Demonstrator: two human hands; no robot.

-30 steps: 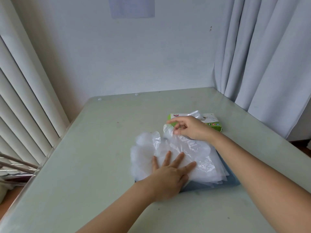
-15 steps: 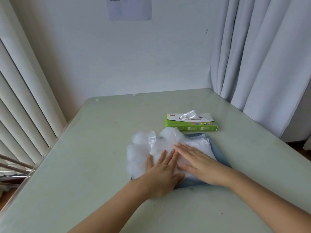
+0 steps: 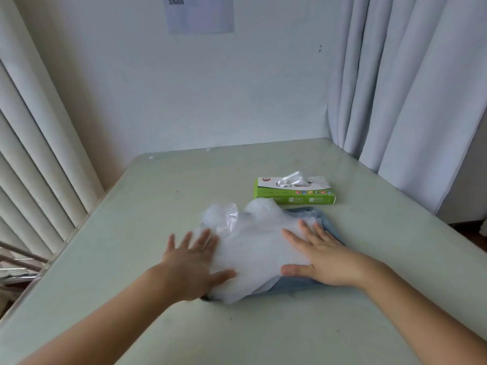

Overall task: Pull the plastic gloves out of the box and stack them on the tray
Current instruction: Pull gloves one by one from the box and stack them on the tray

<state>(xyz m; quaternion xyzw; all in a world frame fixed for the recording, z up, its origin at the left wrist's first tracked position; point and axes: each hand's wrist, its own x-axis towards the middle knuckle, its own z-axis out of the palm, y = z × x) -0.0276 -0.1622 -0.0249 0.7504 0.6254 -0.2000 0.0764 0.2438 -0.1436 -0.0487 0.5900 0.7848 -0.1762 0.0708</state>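
A crumpled stack of clear plastic gloves point(image 3: 253, 248) lies pressed under the flat left hand point(image 3: 191, 262) and right hand point(image 3: 320, 256), overhanging the blue tray point(image 3: 320, 216) beneath. Beyond the right hand's fingertips lies the green-and-white box point(image 3: 293, 193), one glove point(image 3: 292, 179) poking from its slot.

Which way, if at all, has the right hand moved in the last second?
Yes. The right hand came back from the box toward the person and now lies flat on the glove pile.

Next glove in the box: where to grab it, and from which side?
Pinch the crumpled glove tuft near its top, coming from above. The box lies flat with its slot facing up, and the tuft stands clear of the slot, so a top-down pinch should lift it straight out.
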